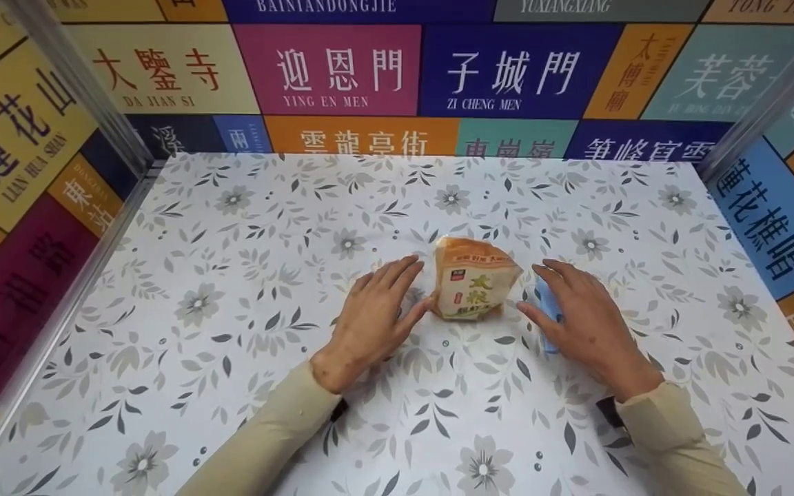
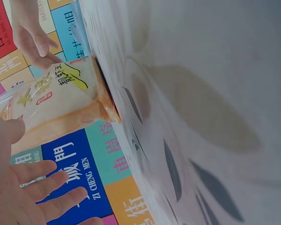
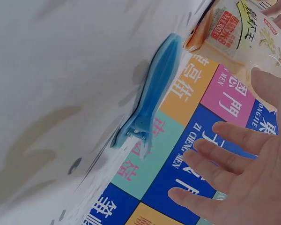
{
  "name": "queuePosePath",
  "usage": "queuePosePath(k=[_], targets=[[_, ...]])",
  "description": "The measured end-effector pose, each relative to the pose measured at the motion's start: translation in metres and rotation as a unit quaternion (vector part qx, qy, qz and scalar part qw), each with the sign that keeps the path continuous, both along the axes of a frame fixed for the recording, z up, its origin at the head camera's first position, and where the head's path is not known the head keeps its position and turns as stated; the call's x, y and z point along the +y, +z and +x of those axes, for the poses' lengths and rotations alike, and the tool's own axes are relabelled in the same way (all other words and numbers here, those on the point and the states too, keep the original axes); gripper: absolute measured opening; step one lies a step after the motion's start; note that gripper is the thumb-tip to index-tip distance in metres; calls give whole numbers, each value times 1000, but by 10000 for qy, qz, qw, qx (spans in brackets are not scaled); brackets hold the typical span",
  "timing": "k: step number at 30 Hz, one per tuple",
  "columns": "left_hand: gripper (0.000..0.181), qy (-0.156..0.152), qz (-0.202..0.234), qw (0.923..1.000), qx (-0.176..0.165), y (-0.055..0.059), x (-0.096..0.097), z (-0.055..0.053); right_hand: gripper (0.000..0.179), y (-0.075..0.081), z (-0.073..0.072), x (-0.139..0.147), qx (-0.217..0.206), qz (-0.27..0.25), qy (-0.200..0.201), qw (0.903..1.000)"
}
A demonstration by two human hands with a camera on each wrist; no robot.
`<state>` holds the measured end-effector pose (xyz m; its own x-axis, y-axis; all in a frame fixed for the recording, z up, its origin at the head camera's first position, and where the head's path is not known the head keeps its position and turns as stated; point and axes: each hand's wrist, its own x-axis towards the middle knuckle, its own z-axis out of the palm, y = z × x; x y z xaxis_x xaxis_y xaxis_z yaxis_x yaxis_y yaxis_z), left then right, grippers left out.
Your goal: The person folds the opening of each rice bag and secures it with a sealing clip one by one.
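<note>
A small orange and clear plastic bag of rice [image 1: 476, 286] stands upright on the table, its top corner pointing right. On its left, my left hand [image 1: 376, 310] is spread with straight fingers, the thumb tip right at the bag's lower edge. My right hand [image 1: 586, 320] is apart from the bag on the other side, fingers loosely extended and holding nothing. Partly hidden under that hand in the head view lies a blue plastic tool [image 3: 157, 84]. The right wrist view shows its long rounded handle forking into two short arms.
A white table [image 1: 266, 386] printed with grey flowers and leaves spreads beneath everything. Colourful panels with large characters [image 1: 328, 69] rise behind and along both sides, with metal posts [image 1: 87, 83] at the back corners.
</note>
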<state>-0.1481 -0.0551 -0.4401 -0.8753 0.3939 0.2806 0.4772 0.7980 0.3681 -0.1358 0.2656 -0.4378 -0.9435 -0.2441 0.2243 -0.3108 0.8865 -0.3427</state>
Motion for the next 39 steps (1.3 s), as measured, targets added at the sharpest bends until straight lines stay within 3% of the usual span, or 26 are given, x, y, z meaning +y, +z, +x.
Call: queuePosePath(k=[9, 18, 32, 39], targets=[[62, -11, 415, 9990, -174, -2, 4, -2, 64, 2, -4, -7, 175, -403, 222, 9988], [63, -64, 743, 9963, -419, -3, 7, -3, 65, 6, -6, -16, -110, -675, 233, 9974], [56, -257, 861, 9944, -558, -9, 14, 0, 71, 3, -6, -27, -506, -809, 288, 9950], [55, -300, 888, 9940, -572, -6, 18, -6, 70, 6, -10, -28, -330, -920, 371, 9945]])
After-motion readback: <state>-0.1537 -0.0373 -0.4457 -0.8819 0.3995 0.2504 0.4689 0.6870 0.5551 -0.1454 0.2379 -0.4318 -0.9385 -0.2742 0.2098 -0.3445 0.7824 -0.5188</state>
